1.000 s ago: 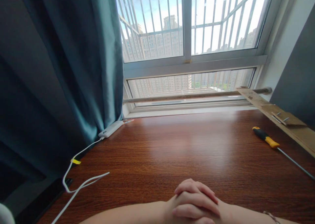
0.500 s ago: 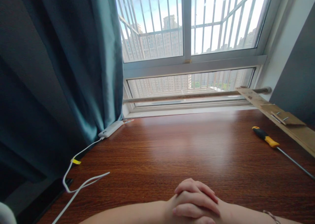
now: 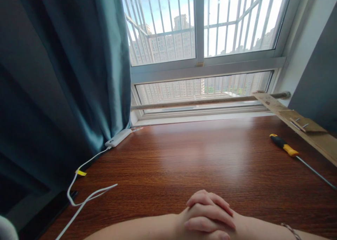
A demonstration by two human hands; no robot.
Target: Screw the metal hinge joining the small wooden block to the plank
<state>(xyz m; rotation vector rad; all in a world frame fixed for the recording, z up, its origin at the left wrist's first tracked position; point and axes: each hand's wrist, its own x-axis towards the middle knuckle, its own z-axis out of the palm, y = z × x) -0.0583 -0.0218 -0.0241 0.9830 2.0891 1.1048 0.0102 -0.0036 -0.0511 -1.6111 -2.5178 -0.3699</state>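
My left hand (image 3: 214, 212) and my right hand (image 3: 201, 225) are clasped together at the bottom middle of the head view, fingers interlaced. They lie over the near part of a dark reddish-brown wood-grain table (image 3: 147, 166). Both are closed round each other, and no object shows between them. My palms are hidden. A thin bracelet (image 3: 291, 229) circles my right wrist. The nearest loose items are a white cable (image 3: 89, 199) to the left and a yellow-and-black screwdriver (image 3: 285, 147) to the right.
A white device (image 3: 118, 138) with the cable plugged in lies by the blue curtain (image 3: 113, 75). Along the right edge runs a light brown strip (image 3: 313, 136) with nails or screws on it. Behind the table are a horizontal pipe (image 3: 210, 102) and a barred window (image 3: 200, 29).
The view has shifted very slightly. My hands stay clasped in the same place, and nothing on the table has moved.
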